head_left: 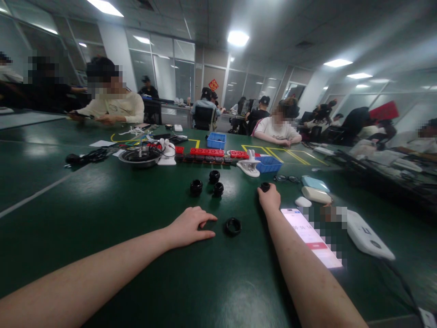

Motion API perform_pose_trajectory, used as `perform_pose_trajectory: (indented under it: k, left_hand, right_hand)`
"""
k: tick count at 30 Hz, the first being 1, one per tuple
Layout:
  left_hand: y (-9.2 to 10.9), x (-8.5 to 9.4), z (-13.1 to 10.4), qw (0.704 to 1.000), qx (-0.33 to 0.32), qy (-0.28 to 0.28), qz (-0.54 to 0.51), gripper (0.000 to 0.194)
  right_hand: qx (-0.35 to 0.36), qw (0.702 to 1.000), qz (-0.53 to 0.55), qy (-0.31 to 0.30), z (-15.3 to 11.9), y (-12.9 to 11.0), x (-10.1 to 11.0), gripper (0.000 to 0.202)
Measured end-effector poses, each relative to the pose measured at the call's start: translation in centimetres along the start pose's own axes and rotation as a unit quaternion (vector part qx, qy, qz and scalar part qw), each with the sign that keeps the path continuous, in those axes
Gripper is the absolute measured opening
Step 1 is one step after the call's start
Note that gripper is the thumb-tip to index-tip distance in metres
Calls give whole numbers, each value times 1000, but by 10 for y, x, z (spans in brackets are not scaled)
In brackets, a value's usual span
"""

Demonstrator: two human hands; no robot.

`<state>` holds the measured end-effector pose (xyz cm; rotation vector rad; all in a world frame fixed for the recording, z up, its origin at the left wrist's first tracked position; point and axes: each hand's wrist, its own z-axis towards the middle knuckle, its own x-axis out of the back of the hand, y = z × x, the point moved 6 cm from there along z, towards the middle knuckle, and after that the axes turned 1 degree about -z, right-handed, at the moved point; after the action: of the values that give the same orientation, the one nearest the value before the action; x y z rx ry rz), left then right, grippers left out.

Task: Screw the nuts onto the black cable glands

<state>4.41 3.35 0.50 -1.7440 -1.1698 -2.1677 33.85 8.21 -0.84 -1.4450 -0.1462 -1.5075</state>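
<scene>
My left hand (193, 228) rests on the green table with thumb and forefinger apart, holding nothing. Just right of its fingertips, and not touching them, lies a glossy black ring (233, 226) with an open centre. My right hand (269, 198) is farther forward, its fingers closed around a small black round piece (265, 186) that is partly hidden by them. Between and beyond my hands stand three black ribbed ring-like pieces: one at the left (196, 187), one at the back (214, 176) and one at the front right (218, 189).
A lit phone (312, 239) lies beside my right forearm, with a white device (370, 234) past it. Glasses (287, 178) and cases (317, 195) are at right. Ahead stand red blocks (207, 152), blue bins (216, 140), white clips (249, 165) and a metal bowl (139, 159). People sit opposite.
</scene>
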Motion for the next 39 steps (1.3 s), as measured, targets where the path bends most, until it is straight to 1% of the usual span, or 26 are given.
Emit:
perform_pose_trajectory:
  k: [3, 6, 8, 11, 12, 13, 15, 17, 18, 20, 22, 23, 26, 28, 30, 33, 37, 39]
  left_hand:
    - [-2, -1, 0, 1000, 0, -2, 1, 43]
    - [-2, -1, 0, 1000, 0, 0, 1, 43]
    - [-1, -1, 0, 1000, 0, 1, 1, 42]
    - [0, 0, 0, 1000, 2, 2, -1, 43]
    - [1, 1, 0, 1000, 2, 1, -2, 43]
    - [1, 1, 0, 1000, 2, 1, -3, 43]
    - [2, 1, 0, 1000, -3, 4, 1, 42]
    - [2, 1, 0, 1000, -8, 9, 9, 40]
    - [1, 0, 1, 1000, -10, 11, 13, 40]
    - [0, -1, 1, 1000, -13, 13, 17, 40]
    - [0, -2, 2, 1000, -15, 15, 17, 40]
    - [-1, -2, 2, 1000, -16, 16, 18, 40]
    - [-1, -3, 2, 1000, -14, 16, 23, 39]
    - [-1, -3, 2, 1000, -12, 15, 22, 39]
    - [-1, -3, 2, 1000, -10, 14, 17, 38]
    - [-1, -3, 2, 1000, -9, 13, 13, 38]
    - [-2, -3, 2, 1000, -9, 12, 17, 37]
    - [-1, -3, 2, 1000, -8, 11, 18, 38]
  right_hand:
    - [-6, 1000, -6, 11, -2, -2, 1, 35]
    - [9, 999, -6, 34, -8, -8, 8, 50]
    - [31, 998, -5, 53, -14, -16, 18, 55]
    - [90, 994, -5, 63, -27, -34, 36, 54]
    - [120, 991, -6, 54, -33, -43, 40, 52]
    - [156, 987, -7, 31, -40, -52, 42, 48]
    - [234, 971, -15, -51, -60, -71, 39, 35]
    - [287, 948, -34, -133, -83, -85, 34, 31]
    - [298, 940, -47, -158, -94, -90, 34, 35]
    - [298, 935, -75, -179, -111, -95, 38, 47]
    - [279, 935, -108, -192, -122, -97, 44, 57]
    - [267, 929, -140, -212, -126, -96, 46, 61]
    - [278, 898, -192, -281, -138, -98, 46, 63]
    - [294, 881, -200, -311, -144, -99, 42, 57]
    - [301, 877, -198, -319, -147, -99, 36, 44]
    - [304, 881, -183, -314, -150, -98, 27, 28]
    - [324, 892, -117, -293, -148, -102, 22, 19]
    - [333, 905, -60, -256, -138, -105, 24, 18]
